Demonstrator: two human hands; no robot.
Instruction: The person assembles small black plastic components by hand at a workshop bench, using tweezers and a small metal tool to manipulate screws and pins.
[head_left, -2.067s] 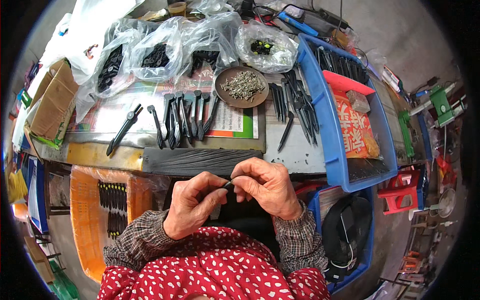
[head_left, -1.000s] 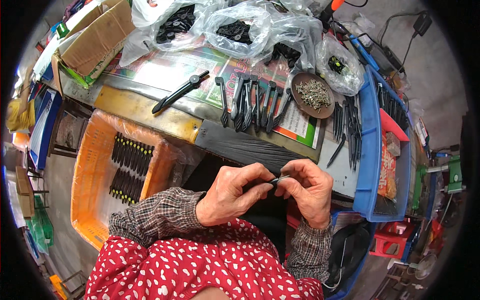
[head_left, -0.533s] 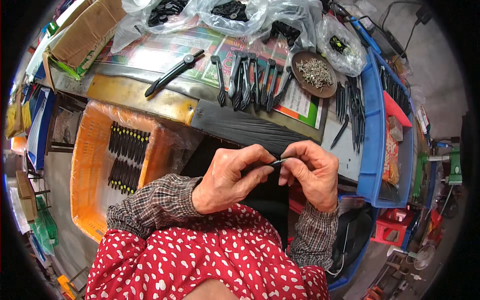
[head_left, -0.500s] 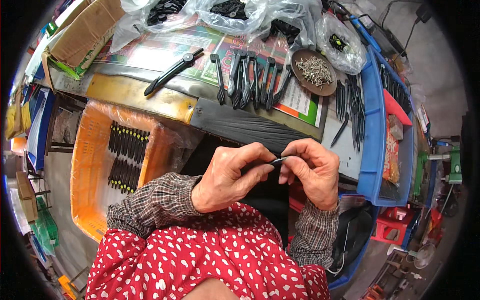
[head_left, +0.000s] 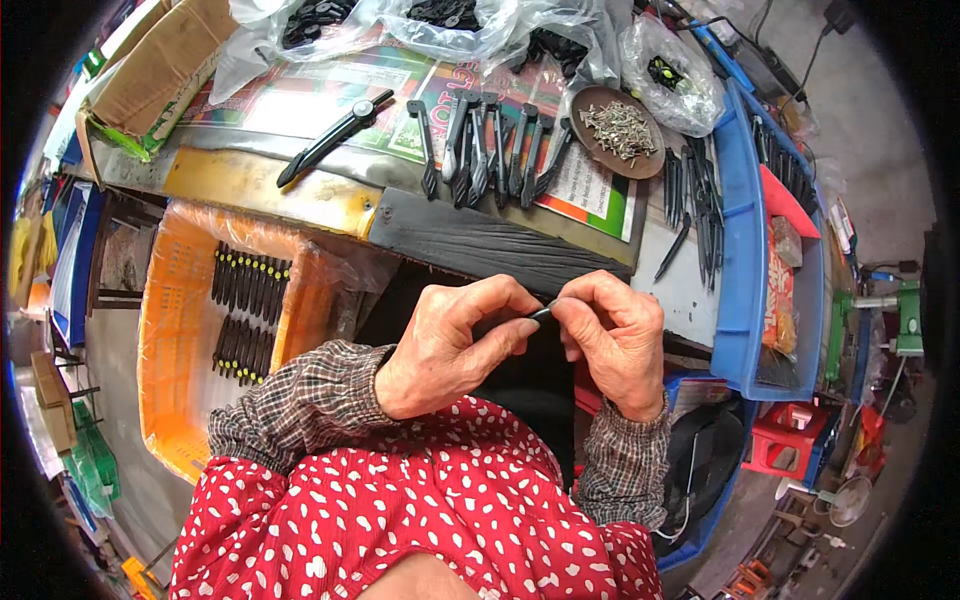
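Leftmost, well to the left of the round brown dish (head_left: 645,168) and nearer the person, we see an orange basket (head_left: 170,360) holding two rows of dark, yellow-dotted pieces (head_left: 250,280). Left of the dish lies a single long dark tool (head_left: 335,138), then, closer in, a cluster of dark handles (head_left: 516,160), some overlapping.

Below and left of the dish, the left hand (head_left: 435,350) pinches a slim dark piece (head_left: 541,313) between thumb and forefinger. The piece bridges both hands, below the dish; we cannot make out its covered ends. The right hand (head_left: 615,345), also below the dish, pinches its other end, the remaining fingers curled.

We judge the step in hand to be fine fingertip work on that piece, and the next move to call for a steady, light pinch with both hands aligned.

Just right of the dish, we find slim black parts (head_left: 705,210), then a blue tray (head_left: 740,220).
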